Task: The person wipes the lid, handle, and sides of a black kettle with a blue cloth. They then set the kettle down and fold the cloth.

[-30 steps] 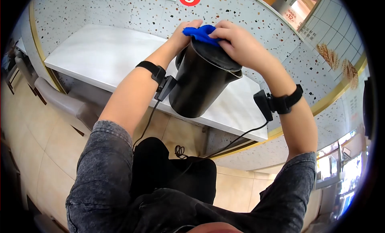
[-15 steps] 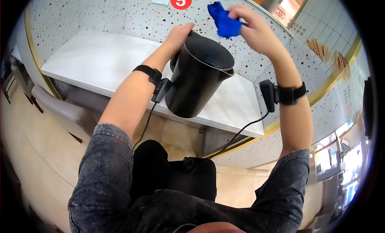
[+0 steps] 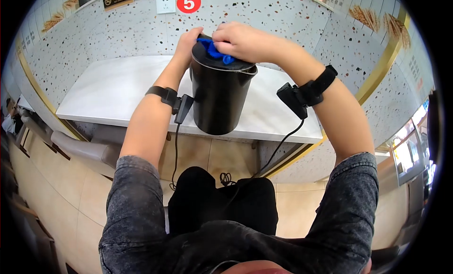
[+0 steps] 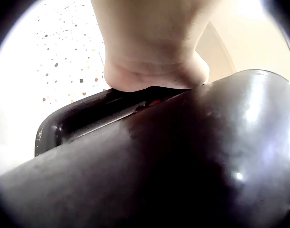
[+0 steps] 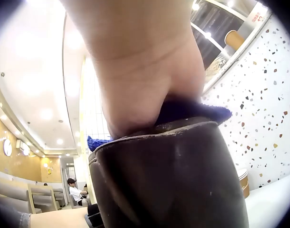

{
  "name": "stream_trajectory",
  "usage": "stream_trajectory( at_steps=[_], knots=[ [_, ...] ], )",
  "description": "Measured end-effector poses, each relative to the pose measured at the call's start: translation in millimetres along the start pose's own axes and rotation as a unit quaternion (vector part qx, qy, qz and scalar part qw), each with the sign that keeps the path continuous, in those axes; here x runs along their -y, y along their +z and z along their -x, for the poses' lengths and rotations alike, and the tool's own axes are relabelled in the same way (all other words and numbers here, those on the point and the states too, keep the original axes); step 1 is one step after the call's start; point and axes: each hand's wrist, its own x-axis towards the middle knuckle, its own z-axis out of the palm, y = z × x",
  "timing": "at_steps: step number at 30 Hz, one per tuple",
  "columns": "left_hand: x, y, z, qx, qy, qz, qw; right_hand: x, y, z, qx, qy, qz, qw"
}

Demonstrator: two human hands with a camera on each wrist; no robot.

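A black lidded pitcher is held upright, or nearly so, over the front of the white table. My left hand grips its handle at the far left side; the fingertips are hidden in the head view. On top, my right hand pinches a bunched blue cloth against the dark lid. In the right wrist view the cloth shows at both sides of the hand, over the pitcher's rim.
The white table stands against a speckled wall with a socket and a red number sign. A grey chair is at the left. Cables hang from both wrist cameras. A person sits far off.
The right hand lifted the blue cloth off the lid, then brought it back down onto it. The pitcher now stands straighter, and the head view has shifted.
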Motion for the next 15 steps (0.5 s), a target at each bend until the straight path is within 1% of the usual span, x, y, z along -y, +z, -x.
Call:
stream_trajectory(
  at_steps=[3,4,6,7,8,9,10,11,12,14,15],
  knots=[
    [-33.5,19.2,34.6,-0.027,0.002,-0.101,0.995,-1.2,-6.7,14.4,0.007,0.009,-0.018,1.0],
    [-32.9,19.2,35.4,-0.026,-0.001,-0.101,0.995,-2.3,-9.1,18.5,0.018,0.018,-0.033,0.999],
    [-34.4,18.1,37.4,-0.004,0.033,-0.12,0.992,-3.9,-12.1,27.4,0.011,0.021,-0.031,0.999],
    [-31.4,16.3,36.3,-0.005,0.033,-0.12,0.992,-1.7,-16.6,32.7,0.026,0.052,-0.036,0.998],
    [-27.8,16.0,34.7,-0.016,0.069,-0.145,0.987,-0.2,-22.2,37.6,0.04,0.082,-0.039,0.995],
    [-26.1,16.0,33.5,-0.027,0.105,-0.169,0.98,1.5,-28.2,43.3,0.043,0.08,-0.036,0.995],
    [-27.3,17.3,34.0,-0.029,0.108,-0.166,0.98,2.8,-34.9,50.0,0.081,0.174,-0.042,0.981],
    [-27.6,19.0,35.4,-0.04,0.086,-0.154,0.984,1.7,-40.8,57.1,0.119,0.267,-0.046,0.955],
    [-28.4,19.7,36.3,-0.049,0.064,-0.141,0.987,-5.2,-45.0,65.9,0.12,0.266,-0.042,0.956],
    [-27.2,18.2,35.4,-0.048,0.078,-0.149,0.985,-22.9,-52.5,81.9,0.025,0.238,0.074,0.968],
    [-25.8,18.1,35.0,-0.047,0.09,-0.161,0.982,-23.3,-60.7,81.8,-0.004,0.227,0.066,0.972]
  ],
)
